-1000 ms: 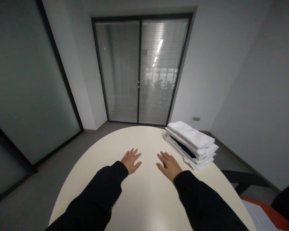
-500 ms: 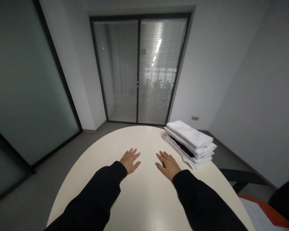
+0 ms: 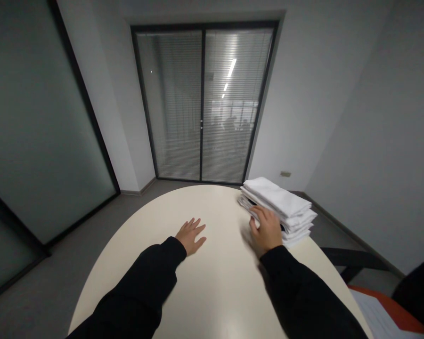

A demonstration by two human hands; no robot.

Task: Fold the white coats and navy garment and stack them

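A stack of folded white cloths (image 3: 281, 197) lies at the far right of the round cream table (image 3: 215, 292), with a dark layer showing in its side. My left hand (image 3: 190, 237) rests palm down on the tabletop, fingers spread, holding nothing. In front of the stack's left side is my right hand (image 3: 266, 231), its fingers bent toward the cloths and the thumb apart from them. It covers part of the stack's side. Whether its fingertips touch the cloth I cannot tell.
A chair (image 3: 356, 259) with a dark frame stands right of the table. Near it lie white paper (image 3: 378, 315) and something orange-red (image 3: 392, 306). Beyond the table is a glass door (image 3: 201, 103) with blinds; a frosted glass panel (image 3: 38, 117) stands at left.
My right hand has left its flat spot on the tabletop and moved right to the cloth stack, its fingers now bent. My left hand has stayed in place.
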